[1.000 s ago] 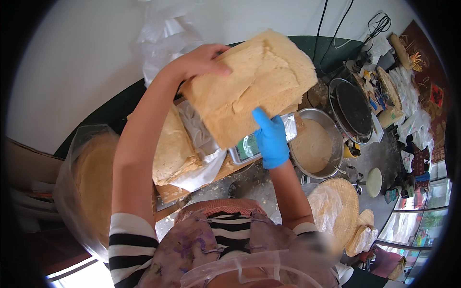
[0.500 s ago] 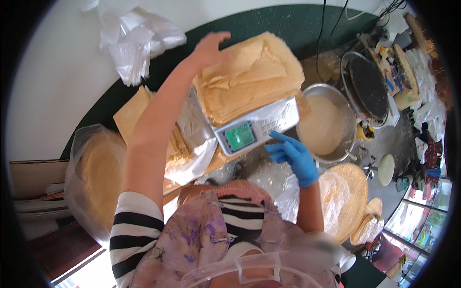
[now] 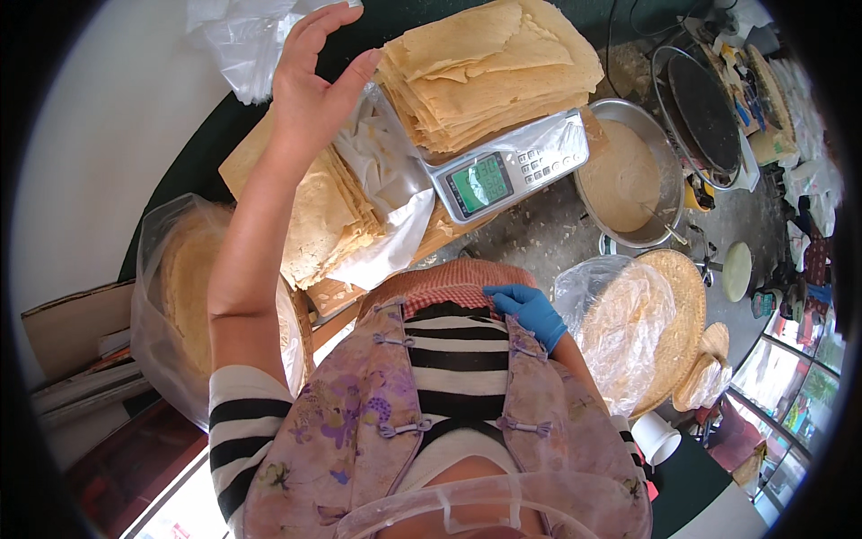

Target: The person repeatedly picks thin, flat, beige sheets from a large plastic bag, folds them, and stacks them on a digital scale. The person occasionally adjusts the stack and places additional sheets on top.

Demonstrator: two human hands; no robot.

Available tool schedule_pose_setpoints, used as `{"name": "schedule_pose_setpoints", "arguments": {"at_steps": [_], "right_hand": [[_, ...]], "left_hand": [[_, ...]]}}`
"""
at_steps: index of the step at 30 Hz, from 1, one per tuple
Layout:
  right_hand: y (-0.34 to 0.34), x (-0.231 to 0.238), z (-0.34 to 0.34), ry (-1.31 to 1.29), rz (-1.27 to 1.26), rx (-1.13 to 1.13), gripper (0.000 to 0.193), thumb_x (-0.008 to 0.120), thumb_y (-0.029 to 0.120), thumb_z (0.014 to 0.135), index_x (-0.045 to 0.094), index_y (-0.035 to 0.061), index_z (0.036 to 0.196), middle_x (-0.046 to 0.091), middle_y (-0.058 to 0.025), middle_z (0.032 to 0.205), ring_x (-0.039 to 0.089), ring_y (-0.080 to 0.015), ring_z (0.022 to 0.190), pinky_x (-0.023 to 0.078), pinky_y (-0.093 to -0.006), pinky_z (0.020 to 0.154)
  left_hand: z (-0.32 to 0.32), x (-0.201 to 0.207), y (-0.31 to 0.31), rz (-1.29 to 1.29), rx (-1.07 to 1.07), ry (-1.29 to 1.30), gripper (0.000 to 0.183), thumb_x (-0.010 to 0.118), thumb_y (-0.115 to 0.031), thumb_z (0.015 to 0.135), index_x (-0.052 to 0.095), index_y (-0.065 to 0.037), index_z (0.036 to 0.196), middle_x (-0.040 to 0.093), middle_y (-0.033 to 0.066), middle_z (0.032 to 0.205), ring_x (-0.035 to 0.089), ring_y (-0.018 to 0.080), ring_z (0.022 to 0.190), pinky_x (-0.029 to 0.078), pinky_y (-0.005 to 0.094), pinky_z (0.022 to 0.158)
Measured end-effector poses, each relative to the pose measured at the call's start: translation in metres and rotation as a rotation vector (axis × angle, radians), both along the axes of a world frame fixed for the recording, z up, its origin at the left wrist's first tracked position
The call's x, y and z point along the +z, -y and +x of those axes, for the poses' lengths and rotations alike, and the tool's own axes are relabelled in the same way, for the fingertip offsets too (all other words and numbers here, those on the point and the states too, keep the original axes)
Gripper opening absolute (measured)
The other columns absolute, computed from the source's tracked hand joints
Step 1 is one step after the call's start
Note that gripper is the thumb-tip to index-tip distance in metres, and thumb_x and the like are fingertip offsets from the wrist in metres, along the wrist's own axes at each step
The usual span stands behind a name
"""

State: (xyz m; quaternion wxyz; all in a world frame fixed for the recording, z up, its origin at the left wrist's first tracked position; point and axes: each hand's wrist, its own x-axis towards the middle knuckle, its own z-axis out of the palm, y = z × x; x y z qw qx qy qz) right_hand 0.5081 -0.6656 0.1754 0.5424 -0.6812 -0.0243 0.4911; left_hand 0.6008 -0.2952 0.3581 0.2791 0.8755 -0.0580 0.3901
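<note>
My bare left hand (image 3: 316, 85) is raised at the upper left, open, its thumb apart from the fingers and nothing in it. Beside its thumb, a thick stack of folded thin tan flatbread sheets (image 3: 489, 67) rests on a digital scale (image 3: 467, 216) with a lit green display. Below that hand and partly hidden by my forearm lies another stack of flatbread sheets (image 3: 328, 220) next to clear plastic wrap (image 3: 382, 153). My right hand (image 3: 532, 314), in a blue glove, is at my waist against a red checked apron (image 3: 449, 280), its fingers loosely extended and holding nothing visible.
White plastic bags (image 3: 247, 45) hang at the upper left. A round stack in a clear bag (image 3: 184, 278) stands at the left. To the right are a metal basin of batter (image 3: 620, 175) with a handle in it, a round dark griddle (image 3: 696, 112), and a woven round tray (image 3: 678, 341) partly under plastic.
My left hand has left the edge of the flatbread stack and moved left, toward the plastic bags. My gloved right hand has drawn back from beside the scale to my waist.
</note>
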Motion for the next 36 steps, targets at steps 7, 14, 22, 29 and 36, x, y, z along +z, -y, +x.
{"name": "schedule_pose_setpoints", "arguments": {"at_steps": [7, 14, 22, 29, 36], "right_hand": [[-0.008, 0.006, -0.005, 0.039, -0.034, 0.071, 0.028, 0.06, 0.017, 0.09, 0.064, 0.0017, 0.113, 0.067, -0.0078, 0.106, 0.061, -0.0114, 0.094, 0.048, -0.0252, 0.085], [-0.008, 0.005, -0.002, 0.053, 0.003, 0.058, 0.029, 0.06, 0.018, 0.09, 0.064, 0.002, 0.114, 0.067, -0.0084, 0.107, 0.061, -0.0122, 0.095, 0.048, -0.0255, 0.086], [-0.004, 0.004, 0.019, 0.088, 0.004, 0.093, 0.029, 0.059, 0.018, 0.09, 0.064, 0.0017, 0.113, 0.067, -0.0086, 0.107, 0.061, -0.0127, 0.096, 0.048, -0.0259, 0.086], [0.002, -0.002, 0.039, 0.022, 0.035, 0.095, 0.028, 0.06, 0.018, 0.09, 0.064, 0.002, 0.113, 0.067, -0.008, 0.106, 0.061, -0.0125, 0.095, 0.048, -0.0256, 0.085], [0.009, -0.011, 0.056, 0.031, -0.003, 0.136, 0.028, 0.06, 0.017, 0.09, 0.064, 0.0027, 0.114, 0.067, -0.0064, 0.099, 0.06, -0.0106, 0.087, 0.049, -0.0248, 0.08]], "left_hand": [[-0.012, -0.007, -0.004, -0.062, -0.03, -0.004, 0.04, 0.073, -0.011, 0.076, 0.061, -0.01, 0.114, 0.057, 0.0096, 0.121, 0.053, 0.0245, 0.112, 0.042, 0.0322, 0.096], [-0.007, -0.012, -0.001, -0.036, -0.004, -0.019, 0.041, 0.074, -0.009, 0.077, 0.06, -0.009, 0.116, 0.057, 0.0081, 0.124, 0.053, 0.0209, 0.115, 0.041, 0.0319, 0.097], [0.009, -0.015, 0.003, -0.037, 0.012, -0.005, 0.04, 0.071, -0.012, 0.076, 0.061, -0.01, 0.115, 0.055, 0.0103, 0.122, 0.054, 0.026, 0.112, 0.043, 0.0327, 0.094], [0.026, -0.011, 0.004, -0.024, 0.071, -0.012, 0.036, 0.07, -0.012, 0.078, 0.061, -0.008, 0.113, 0.057, 0.0094, 0.12, 0.055, 0.0242, 0.11, 0.043, 0.0326, 0.093], [0.048, -0.001, 0.014, -0.078, 0.011, -0.221, 0.033, 0.067, -0.01, 0.082, 0.061, -0.008, 0.115, 0.061, 0.0065, 0.115, 0.058, 0.0162, 0.102, 0.045, 0.0284, 0.089]]}}
